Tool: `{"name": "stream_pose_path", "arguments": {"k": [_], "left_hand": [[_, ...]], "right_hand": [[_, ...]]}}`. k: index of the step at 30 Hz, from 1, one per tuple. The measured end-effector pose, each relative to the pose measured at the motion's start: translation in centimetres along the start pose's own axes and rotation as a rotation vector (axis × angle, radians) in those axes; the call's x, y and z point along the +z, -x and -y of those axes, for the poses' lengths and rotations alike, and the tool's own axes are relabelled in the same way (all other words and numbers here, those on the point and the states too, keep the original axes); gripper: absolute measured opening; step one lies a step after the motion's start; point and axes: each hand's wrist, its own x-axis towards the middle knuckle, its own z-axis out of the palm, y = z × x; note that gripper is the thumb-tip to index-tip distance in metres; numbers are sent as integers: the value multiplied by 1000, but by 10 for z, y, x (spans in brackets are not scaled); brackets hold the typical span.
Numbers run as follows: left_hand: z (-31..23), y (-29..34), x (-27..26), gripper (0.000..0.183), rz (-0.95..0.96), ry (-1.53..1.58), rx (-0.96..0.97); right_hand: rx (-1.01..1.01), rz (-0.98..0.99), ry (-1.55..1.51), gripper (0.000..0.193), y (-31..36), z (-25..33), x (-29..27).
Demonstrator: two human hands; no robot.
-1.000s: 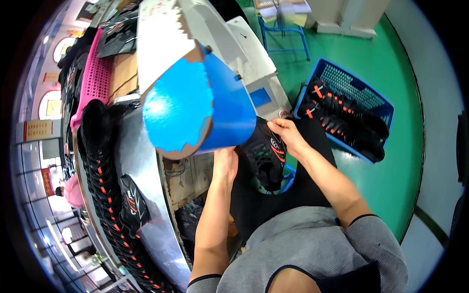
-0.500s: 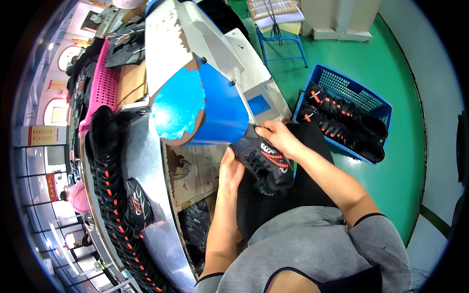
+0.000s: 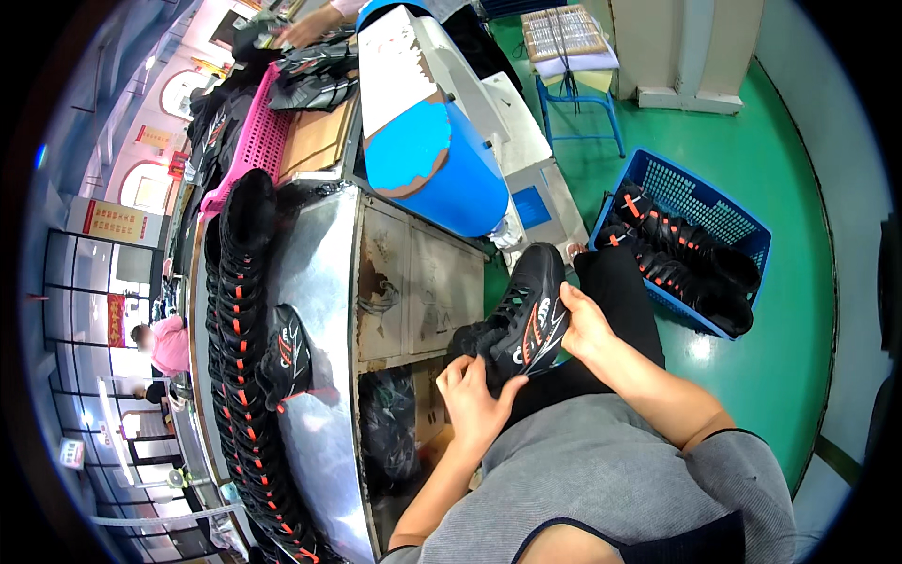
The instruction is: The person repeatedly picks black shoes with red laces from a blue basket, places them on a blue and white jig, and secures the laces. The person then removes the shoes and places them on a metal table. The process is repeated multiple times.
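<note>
Above my lap I hold a black shoe upper (image 3: 528, 299) with orange and white side markings, its toe pointing away from me. My left hand (image 3: 474, 402) is closed on the collar end, fingers and thumb at its edge. Along the right side of the upper, my right hand (image 3: 588, 324) grips its edge, thumb on top; the other fingertips are partly hidden. Just beyond the toe stands a blue and white machine (image 3: 456, 174), apart from the upper.
On the metal tabletop (image 3: 329, 451) at left lie a long row of nested black shoe uppers (image 3: 246, 367) and one single upper (image 3: 285, 355). A pink basket (image 3: 252, 148) sits farther back, near another person's hand (image 3: 312, 26). To my right, a blue crate (image 3: 759, 235) holds shoe uppers; beyond stands a blue stool (image 3: 584, 139).
The shoe upper has come away from the machine toward me and turned, toe now far. My left hand has shifted to the collar end, my right hand down its right side.
</note>
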Motion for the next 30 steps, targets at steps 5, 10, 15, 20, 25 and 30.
{"name": "stream_pose_path", "arguments": {"k": [5,10,15,20,25,30], "left_hand": [[46,-19,28,47,292,408,-264],[54,-69,11,34,333,489,-31],[55,-131,21,17,243,1002,-491],[48,-193,47,21,201,1221,-685],[37,-211,48,23,322,1184,-750],[49,-193,49,36,430,1224,-577]], "right_hand": [[-594,100,625,31,-5,32,3],[-720,853,1748,37,7,64,62],[-264,804,1677,22,-65,67,75],[-567,466,1577,20,-85,77,83],[-379,361,1247,20,-78,77,68],[-432,397,1475,17,-73,92,87]]}}
